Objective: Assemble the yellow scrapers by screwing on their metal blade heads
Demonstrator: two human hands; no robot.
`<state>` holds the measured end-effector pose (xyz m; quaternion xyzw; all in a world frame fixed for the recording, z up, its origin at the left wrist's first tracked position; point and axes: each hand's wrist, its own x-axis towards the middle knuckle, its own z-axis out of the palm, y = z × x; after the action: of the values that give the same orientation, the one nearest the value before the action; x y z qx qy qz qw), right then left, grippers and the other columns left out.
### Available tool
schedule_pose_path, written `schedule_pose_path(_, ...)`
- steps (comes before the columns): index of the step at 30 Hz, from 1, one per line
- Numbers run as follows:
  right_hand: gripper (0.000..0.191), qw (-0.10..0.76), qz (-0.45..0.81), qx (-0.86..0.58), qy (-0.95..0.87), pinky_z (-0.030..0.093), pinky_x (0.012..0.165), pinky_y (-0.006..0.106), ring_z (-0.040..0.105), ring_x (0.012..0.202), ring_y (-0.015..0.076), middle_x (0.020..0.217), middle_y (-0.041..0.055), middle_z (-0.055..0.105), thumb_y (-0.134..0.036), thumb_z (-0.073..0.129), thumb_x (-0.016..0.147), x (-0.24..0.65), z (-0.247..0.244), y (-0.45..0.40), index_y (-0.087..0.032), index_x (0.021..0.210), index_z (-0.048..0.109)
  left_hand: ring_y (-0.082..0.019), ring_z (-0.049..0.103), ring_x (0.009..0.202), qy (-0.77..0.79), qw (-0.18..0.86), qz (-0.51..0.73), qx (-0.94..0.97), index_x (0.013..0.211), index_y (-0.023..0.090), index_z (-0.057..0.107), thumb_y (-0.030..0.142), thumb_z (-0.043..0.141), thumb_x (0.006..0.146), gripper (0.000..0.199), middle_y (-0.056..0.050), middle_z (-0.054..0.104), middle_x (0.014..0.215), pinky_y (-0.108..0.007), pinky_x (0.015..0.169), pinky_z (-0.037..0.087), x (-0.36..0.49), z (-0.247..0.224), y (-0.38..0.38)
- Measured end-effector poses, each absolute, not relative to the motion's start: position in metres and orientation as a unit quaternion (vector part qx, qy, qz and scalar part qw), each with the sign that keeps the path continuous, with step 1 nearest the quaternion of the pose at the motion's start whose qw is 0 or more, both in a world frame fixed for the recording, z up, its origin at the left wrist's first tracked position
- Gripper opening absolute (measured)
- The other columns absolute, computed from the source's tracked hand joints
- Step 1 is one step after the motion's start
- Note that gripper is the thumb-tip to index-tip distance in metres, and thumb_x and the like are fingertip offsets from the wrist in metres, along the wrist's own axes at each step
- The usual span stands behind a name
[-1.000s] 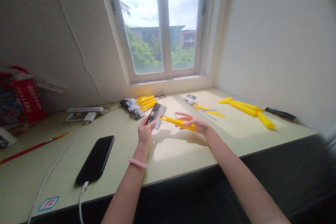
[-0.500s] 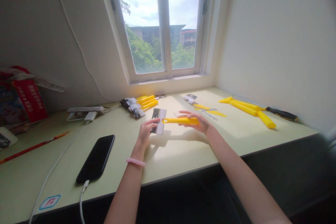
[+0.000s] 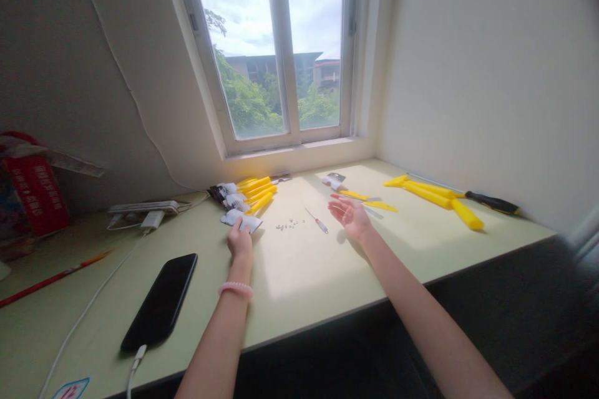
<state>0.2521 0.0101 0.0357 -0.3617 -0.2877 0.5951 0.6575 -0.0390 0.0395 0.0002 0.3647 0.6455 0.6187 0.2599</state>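
Note:
My left hand (image 3: 240,238) is closed on the flat, pale metal blade of a yellow-handled scraper (image 3: 259,204). That scraper lies at the near side of a pile of similar yellow-handled scrapers (image 3: 255,186). My right hand (image 3: 350,215) is held open over the table, palm turned inward, fingers apart and holding nothing. Just left of it lies a small screwdriver (image 3: 321,224) with a red and clear handle. Several tiny metal pieces, which look like screws (image 3: 286,225), are scattered between my hands.
Yellow parts (image 3: 381,206) and a metal blade (image 3: 333,181) lie beyond my right hand. Farther right are yellow handles (image 3: 435,194) and a black-handled screwdriver (image 3: 491,201). A charging phone (image 3: 161,302), power strip (image 3: 145,213) and red pencil-like stick (image 3: 56,277) lie left.
The scraper I held between both hands has moved left to the pile. My right hand has let go of it and opened. The screws and small screwdriver are now uncovered.

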Motion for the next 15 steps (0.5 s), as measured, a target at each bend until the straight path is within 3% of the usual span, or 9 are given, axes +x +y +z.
schedule_pose_path(4,0.017,0.652,0.526,-0.436,-0.329,0.053,0.07,0.027,0.064,0.07,0.0151,0.065,0.0016,0.069,-0.016,0.052,0.07,0.247,0.031,0.01,-0.02,0.077,0.068,-0.031,0.05,0.119,0.736,0.121,0.456,0.485,0.123,0.01,0.061,0.01,0.053,0.077,0.047,-0.021,0.058,0.122,-0.042,0.102,0.036,-0.043,0.002,0.043)
schedule_pose_path(9,0.02,0.633,0.441,-0.514,-0.376,0.052,0.066,0.026,0.062,0.07,0.0155,0.068,0.0033,0.067,-0.014,0.047,0.065,0.246,0.022,0.019,-0.02,0.07,0.065,-0.036,0.024,0.138,0.79,0.001,0.272,0.549,0.131,0.018,0.056,0.022,0.045,0.087,0.046,-0.023,0.037,0.143,-0.05,0.106,0.025,-0.054,0.002,0.045)
schedule_pose_path(13,0.022,0.619,0.26,-0.606,-0.427,0.051,0.077,0.034,0.062,0.085,0.0203,0.085,0.0058,0.069,-0.015,0.043,0.065,0.286,0.022,0.031,-0.019,0.071,0.064,-0.033,0.027,0.137,0.777,-0.043,0.206,0.594,0.136,0.022,0.052,0.028,0.035,0.093,0.047,-0.02,0.029,0.15,-0.046,0.106,0.026,-0.075,-0.002,0.053)
schedule_pose_path(15,0.026,0.548,0.096,-0.681,-0.477,0.044,0.092,0.041,0.059,0.095,0.0231,0.09,0.0079,0.068,-0.015,0.042,0.068,0.323,0.025,0.033,-0.018,0.076,0.066,-0.032,0.029,0.137,0.766,-0.057,0.192,0.611,0.138,0.022,0.049,0.029,0.031,0.094,0.048,-0.019,0.032,0.149,-0.046,0.106,0.027,-0.084,-0.006,0.058)
